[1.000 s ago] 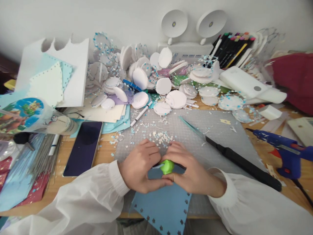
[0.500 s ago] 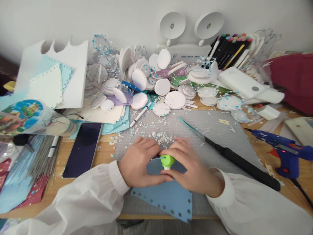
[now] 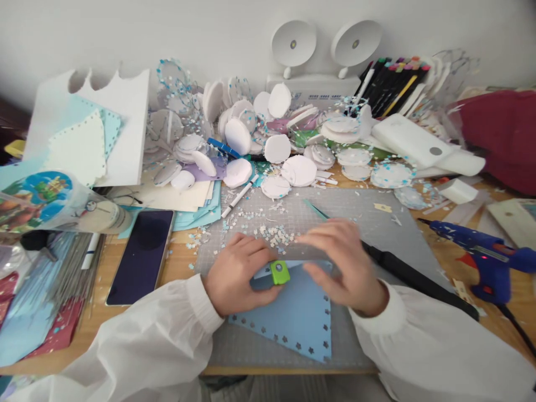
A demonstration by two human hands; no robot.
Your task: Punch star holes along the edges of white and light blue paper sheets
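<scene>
My left hand (image 3: 243, 273) is closed on a small lime-green paper punch (image 3: 280, 272), held between its fingers and thumb. The punch's underside, with a round metal opening, faces up. Beneath both hands lies a sheet of blue paper (image 3: 288, 312) with flower-shaped holes along its lower and right edges. My right hand (image 3: 341, 265) is raised over the right part of the paper. Its fingers are apart and slightly blurred, with nothing in them. Just beyond the hands, tiny white and blue paper flowers (image 3: 274, 234) are scattered on the grey cutting mat (image 3: 368, 206).
Black-handled tweezers (image 3: 402, 268) lie right of my right hand. A blue glue gun (image 3: 481, 245) stands farther right. To the left are a phone (image 3: 140, 257), a clear cup (image 3: 103, 215) and wires (image 3: 75, 268). White discs (image 3: 299, 170) and a white lamp (image 3: 320, 89) fill the back.
My right hand has let go of the punch and moved right and slightly up, its fingers opening. The punch has turned in my left hand, and the blue paper has shifted slightly up.
</scene>
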